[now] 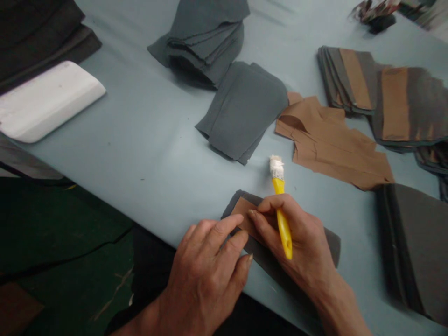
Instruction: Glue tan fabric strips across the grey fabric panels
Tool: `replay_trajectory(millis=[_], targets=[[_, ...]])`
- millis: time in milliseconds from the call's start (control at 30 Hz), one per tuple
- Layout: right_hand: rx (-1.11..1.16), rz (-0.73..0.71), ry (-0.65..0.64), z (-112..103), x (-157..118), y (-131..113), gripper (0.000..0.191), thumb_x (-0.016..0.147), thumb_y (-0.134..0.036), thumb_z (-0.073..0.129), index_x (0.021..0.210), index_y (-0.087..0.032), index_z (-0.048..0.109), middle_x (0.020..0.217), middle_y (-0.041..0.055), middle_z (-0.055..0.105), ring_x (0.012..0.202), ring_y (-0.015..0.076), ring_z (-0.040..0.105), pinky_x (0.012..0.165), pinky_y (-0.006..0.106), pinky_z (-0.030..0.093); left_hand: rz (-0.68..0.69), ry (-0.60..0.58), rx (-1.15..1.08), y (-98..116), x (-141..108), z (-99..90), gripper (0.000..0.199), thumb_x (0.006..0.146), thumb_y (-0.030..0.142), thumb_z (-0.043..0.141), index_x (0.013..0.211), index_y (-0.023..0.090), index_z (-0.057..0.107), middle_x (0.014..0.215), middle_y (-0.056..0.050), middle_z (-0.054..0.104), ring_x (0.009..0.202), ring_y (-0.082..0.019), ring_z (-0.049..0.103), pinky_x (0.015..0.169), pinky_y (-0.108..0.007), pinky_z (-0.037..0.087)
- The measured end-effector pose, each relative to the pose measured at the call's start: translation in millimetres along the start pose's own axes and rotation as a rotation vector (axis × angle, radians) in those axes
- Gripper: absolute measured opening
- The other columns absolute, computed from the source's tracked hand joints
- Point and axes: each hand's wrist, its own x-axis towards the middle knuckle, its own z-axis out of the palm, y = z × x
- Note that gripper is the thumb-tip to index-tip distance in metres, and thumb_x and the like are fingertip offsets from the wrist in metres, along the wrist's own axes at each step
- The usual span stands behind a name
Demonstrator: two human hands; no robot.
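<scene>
A dark grey fabric piece [332, 240] lies along the near table edge, with a brown strip [241, 208] on top of it. My left hand [210, 270] rests with fingers stretched out, its fingertips on the strip and the grey piece. My right hand [301, 238] is closed around a paintbrush [284, 228] with a yellow handle. The brush's white-coated bristles point away from me, above the table. The thumb and index finger of this hand meet at the strip; whether they pinch it I cannot tell.
Cut grey pieces [250, 112] and a folded grey stack [210, 32] lie farther back. Loose brown strips [332, 144] are right of them. Piles with brown bands [395, 102] and a dark stack [416, 247] stand right. A white curved panel [52, 100] lies left.
</scene>
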Motion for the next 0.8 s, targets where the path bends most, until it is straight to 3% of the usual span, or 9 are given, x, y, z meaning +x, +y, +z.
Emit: replay_trajectory(millis=[800], targets=[[-0.056,0.002,0.028,5.0,1.6,-0.5,0.012,0.097,-0.02,0.066,0.092,-0.025,0.058,0.064,-0.0095,0.056,0.046,0.0074,0.044,0.048,0.019,0.037,-0.001,0.028,0.005,-1.0,2.0,3.3,0.017,0.1,0.017,0.059,0.114,0.019,0.068,0.124,-0.007,0.077,0.097,-0.026,0.069,0.083,-0.044,0.051]])
